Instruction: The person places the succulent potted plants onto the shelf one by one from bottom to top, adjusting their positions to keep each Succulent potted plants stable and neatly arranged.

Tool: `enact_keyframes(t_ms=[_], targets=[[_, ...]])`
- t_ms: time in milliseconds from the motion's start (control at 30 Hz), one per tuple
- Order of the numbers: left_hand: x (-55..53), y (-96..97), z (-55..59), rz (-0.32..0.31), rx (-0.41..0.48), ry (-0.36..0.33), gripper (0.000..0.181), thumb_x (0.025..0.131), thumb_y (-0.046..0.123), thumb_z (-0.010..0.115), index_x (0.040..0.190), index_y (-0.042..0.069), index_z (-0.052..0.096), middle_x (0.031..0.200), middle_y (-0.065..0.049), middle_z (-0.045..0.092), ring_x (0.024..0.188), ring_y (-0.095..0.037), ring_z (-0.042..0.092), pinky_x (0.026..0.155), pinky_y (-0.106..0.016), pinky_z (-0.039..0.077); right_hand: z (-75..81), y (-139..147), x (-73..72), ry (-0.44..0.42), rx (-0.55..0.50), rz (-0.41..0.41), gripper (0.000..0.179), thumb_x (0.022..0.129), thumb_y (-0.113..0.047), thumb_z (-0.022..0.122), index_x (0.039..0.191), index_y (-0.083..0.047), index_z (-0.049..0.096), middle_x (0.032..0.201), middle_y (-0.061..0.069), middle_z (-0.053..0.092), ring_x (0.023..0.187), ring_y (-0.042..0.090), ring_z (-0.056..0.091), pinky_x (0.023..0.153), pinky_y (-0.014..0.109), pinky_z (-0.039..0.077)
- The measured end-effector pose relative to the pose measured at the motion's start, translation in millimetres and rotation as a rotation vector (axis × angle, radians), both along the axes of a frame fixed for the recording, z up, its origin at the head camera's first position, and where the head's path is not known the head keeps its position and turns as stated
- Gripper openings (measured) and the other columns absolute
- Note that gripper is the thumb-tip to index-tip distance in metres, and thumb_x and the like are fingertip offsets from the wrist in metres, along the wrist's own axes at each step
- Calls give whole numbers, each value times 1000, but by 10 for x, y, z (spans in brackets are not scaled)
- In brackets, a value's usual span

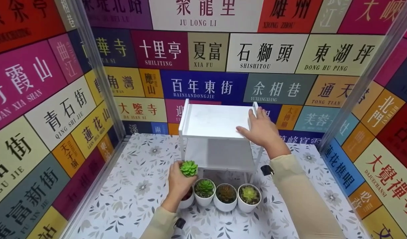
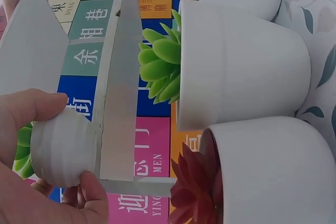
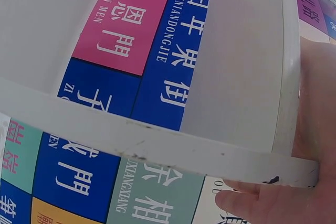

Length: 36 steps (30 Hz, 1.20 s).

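Note:
My left hand (image 1: 179, 181) grips a small green succulent (image 1: 189, 168) by its ribbed white pot (image 2: 64, 148), thumb on one side and fingers on the other. That pot is right at the front edge of the middle tier of a white shelf rack (image 1: 220, 152), near its left post. My right hand (image 1: 263, 129) rests on the right side of the rack's top tier (image 1: 213, 121). Its fingers lie fairly straight along the side rail, with the thumb across the front corner. From below, the right wrist view shows the right fingers (image 3: 244, 203) beyond the white frame.
A row of white-potted succulents stands before the rack: a red one (image 2: 191, 184), a green one (image 1: 205, 188), a brownish one (image 1: 226, 193) and a yellow-green one (image 1: 249, 195). The leaf-patterned tabletop (image 1: 123, 199) is enclosed by sign-covered walls (image 1: 203, 84).

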<state>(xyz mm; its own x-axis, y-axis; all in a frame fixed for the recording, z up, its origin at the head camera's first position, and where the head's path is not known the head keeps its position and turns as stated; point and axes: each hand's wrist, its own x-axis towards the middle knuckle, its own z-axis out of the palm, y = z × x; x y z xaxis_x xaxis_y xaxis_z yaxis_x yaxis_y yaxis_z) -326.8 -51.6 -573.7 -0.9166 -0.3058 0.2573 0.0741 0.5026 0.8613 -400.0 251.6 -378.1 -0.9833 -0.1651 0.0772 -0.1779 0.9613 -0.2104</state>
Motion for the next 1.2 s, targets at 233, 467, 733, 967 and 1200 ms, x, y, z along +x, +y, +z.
enact_keyframes(t_ms=[233, 467, 733, 967, 1200], targets=[[0, 19, 22, 26, 8, 9, 66, 62, 19, 92, 120, 9, 62, 114, -14, 61, 106, -34, 63, 99, -51, 54, -5, 4, 1, 3, -5, 1, 108, 99, -76, 44, 170, -3, 10, 176, 30, 0, 164, 49, 2, 130, 65, 14], [4, 29, 23, 41, 15, 23, 67, 61, 20, 93, 119, 10, 62, 114, -14, 61, 105, -34, 63, 99, -51, 54, -8, 2, 0, 1, -10, -3, 108, 99, -77, 44, 170, -3, 10, 176, 29, -2, 164, 48, 1, 131, 65, 12], [1, 62, 4, 56, 35, 21, 66, 62, 21, 93, 119, 11, 61, 115, -14, 60, 106, -33, 62, 97, -52, 54, -4, 4, 6, 14, -11, -3, 106, 100, -74, 45, 169, -1, 12, 176, 30, 1, 164, 48, 3, 130, 65, 14], [3, 77, 20, 56, 41, 19, 64, 63, 23, 92, 119, 12, 61, 117, -13, 59, 106, -32, 62, 97, -51, 54, -1, -5, 15, 16, -20, -11, 104, 101, -72, 46, 169, -1, 14, 176, 29, 2, 165, 48, 3, 132, 62, 9], [-10, 61, 23, 35, 42, 23, 60, 67, 26, 92, 117, 14, 62, 116, -11, 59, 105, -29, 62, 96, -48, 53, -8, -7, -2, 3, -17, -13, 105, 101, -72, 46, 169, 1, 12, 176, 30, -1, 165, 47, 1, 133, 61, 5]])
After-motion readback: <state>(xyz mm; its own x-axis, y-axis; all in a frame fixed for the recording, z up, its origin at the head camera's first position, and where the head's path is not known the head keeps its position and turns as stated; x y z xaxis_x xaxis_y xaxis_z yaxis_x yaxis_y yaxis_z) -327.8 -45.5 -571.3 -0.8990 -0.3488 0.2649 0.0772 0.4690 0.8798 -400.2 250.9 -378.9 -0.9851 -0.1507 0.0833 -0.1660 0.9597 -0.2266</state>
